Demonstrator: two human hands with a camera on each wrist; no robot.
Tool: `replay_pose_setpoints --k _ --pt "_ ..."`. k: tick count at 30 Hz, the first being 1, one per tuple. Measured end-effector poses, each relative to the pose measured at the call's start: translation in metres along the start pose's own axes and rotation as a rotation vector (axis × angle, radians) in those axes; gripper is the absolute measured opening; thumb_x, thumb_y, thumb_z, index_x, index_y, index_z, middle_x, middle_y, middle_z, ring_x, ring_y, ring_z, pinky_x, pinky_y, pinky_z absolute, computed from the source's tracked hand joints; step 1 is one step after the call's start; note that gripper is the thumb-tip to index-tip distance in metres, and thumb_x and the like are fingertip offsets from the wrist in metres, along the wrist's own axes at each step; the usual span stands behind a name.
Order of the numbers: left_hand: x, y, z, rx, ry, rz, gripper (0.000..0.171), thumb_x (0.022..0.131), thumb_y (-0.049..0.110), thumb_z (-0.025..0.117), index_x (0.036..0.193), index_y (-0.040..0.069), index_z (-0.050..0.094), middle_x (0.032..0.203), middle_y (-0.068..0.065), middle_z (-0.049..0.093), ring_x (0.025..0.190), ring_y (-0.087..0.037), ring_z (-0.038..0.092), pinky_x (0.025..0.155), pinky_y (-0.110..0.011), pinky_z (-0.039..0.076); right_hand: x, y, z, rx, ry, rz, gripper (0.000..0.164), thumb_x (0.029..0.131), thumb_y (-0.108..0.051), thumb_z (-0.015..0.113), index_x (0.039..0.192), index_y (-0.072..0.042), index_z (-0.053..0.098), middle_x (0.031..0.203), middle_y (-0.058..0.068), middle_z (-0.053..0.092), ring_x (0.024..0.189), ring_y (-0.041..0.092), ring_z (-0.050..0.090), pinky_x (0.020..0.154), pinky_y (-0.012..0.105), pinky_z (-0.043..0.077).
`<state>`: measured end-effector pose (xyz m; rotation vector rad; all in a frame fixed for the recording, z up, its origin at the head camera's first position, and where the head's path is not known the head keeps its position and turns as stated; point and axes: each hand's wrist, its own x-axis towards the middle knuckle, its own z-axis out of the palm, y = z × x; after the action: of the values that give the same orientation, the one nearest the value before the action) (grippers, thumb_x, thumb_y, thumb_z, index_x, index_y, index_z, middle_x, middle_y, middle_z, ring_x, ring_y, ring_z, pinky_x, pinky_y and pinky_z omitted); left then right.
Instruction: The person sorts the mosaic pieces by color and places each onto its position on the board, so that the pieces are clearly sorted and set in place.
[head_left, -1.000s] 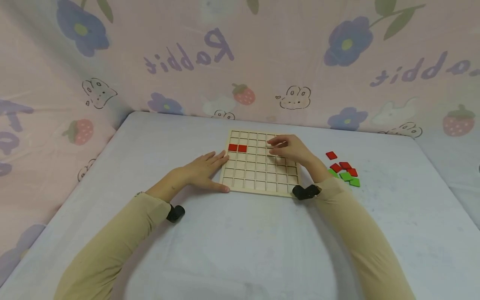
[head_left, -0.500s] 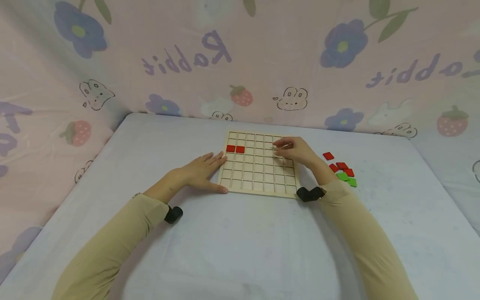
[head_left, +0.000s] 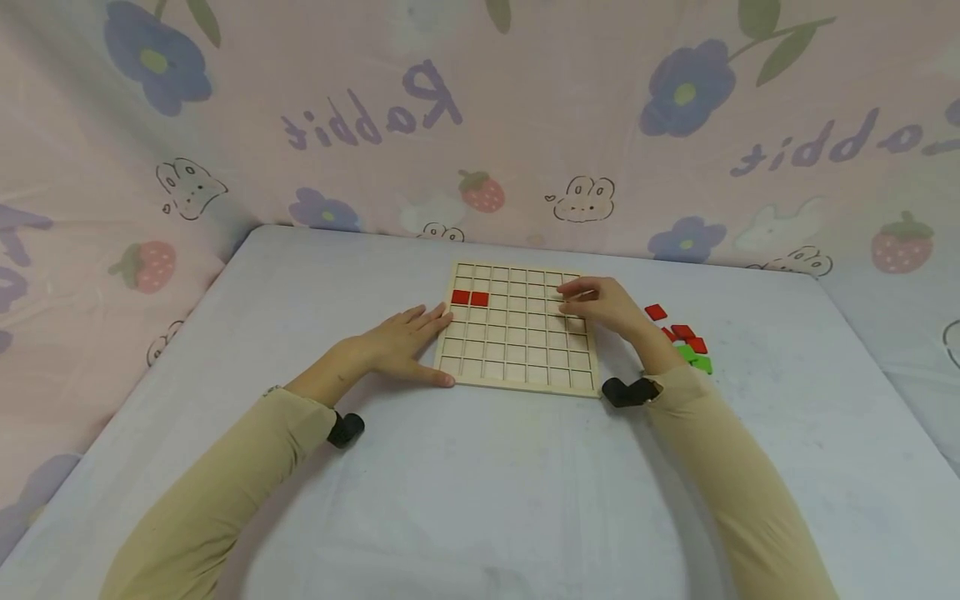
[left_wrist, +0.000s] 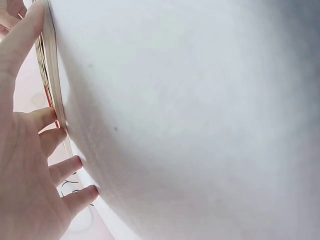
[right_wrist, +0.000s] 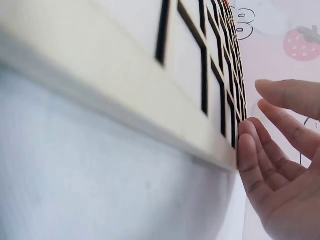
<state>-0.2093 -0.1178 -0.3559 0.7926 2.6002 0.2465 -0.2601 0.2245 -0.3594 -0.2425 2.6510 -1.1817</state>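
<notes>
A pale wooden grid board (head_left: 517, 354) lies on the white-covered table in the head view. Two red square tiles, a left one (head_left: 461, 297) and a right one (head_left: 480, 299), sit side by side in cells at its left side. My left hand (head_left: 401, 343) rests against the board's left edge, thumb at the near corner and fingers spread; the left wrist view shows fingers touching the board's side (left_wrist: 52, 65). Over the board's right side is my right hand (head_left: 607, 307), fingers loosely bent. In the right wrist view its thumb and fingertips are apart with nothing between them.
Right of the board lie several loose red tiles (head_left: 656, 312) and green tiles (head_left: 702, 365), partly hidden by the right wrist. A printed cloth (head_left: 525, 125) with rabbits and flowers hangs behind the table (head_left: 495, 483).
My right hand has moved right across the board toward its right edge. The left hand stays at the left edge, and the two red tiles keep their cells. The head view has shifted slightly.
</notes>
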Motion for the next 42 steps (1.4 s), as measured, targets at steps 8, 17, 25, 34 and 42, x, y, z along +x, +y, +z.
replay_pose_setpoints --k 8,17,25,34,42 --pt "0.0 0.001 0.0 -0.01 0.002 -0.01 0.105 0.081 0.068 0.059 0.156 0.015 0.008 0.163 -0.004 -0.001 0.148 -0.036 0.001 0.119 -0.055 0.009 -0.004 0.006 -0.005 0.0 0.006 0.01 0.043 0.09 -0.022 0.067 0.128 -0.005 0.059 0.13 0.018 0.057 0.115 0.032 0.057 0.092 0.038 0.049" --pt "0.0 0.002 0.0 -0.009 -0.001 -0.011 0.105 0.081 0.068 0.059 0.156 0.016 0.007 0.163 -0.004 -0.002 0.148 -0.036 0.001 0.119 -0.055 0.009 -0.01 0.011 -0.012 0.015 0.009 0.026 0.044 0.09 -0.022 0.066 0.13 -0.005 0.058 0.13 0.018 0.057 0.115 0.031 0.058 0.085 0.028 0.049" --pt "0.0 0.0 0.0 -0.016 0.003 -0.011 0.104 0.081 0.067 0.059 0.156 0.015 0.008 0.163 -0.004 -0.001 0.148 -0.036 0.001 0.118 -0.056 0.009 -0.014 0.016 -0.019 0.026 0.012 0.028 0.047 0.091 -0.022 0.066 0.132 -0.003 0.056 0.131 0.021 0.057 0.116 0.031 0.057 0.081 0.024 0.049" --pt "0.0 0.001 -0.002 -0.016 0.002 -0.001 0.103 0.082 0.065 0.06 0.156 0.014 0.009 0.163 -0.005 0.0 0.148 -0.037 0.002 0.119 -0.055 0.009 -0.019 0.019 -0.024 0.0 0.021 0.032 0.047 0.092 -0.023 0.065 0.133 -0.003 0.055 0.131 0.021 0.056 0.115 0.033 0.057 0.078 0.022 0.049" --pt "0.0 0.0 -0.001 -0.02 0.004 -0.002 0.104 0.082 0.066 0.06 0.156 0.015 0.009 0.163 -0.005 -0.001 0.148 -0.037 0.001 0.119 -0.055 0.009 -0.026 0.02 -0.03 -0.036 0.035 0.031 0.046 0.092 -0.024 0.064 0.133 -0.003 0.055 0.131 0.022 0.056 0.116 0.034 0.057 0.08 0.025 0.049"
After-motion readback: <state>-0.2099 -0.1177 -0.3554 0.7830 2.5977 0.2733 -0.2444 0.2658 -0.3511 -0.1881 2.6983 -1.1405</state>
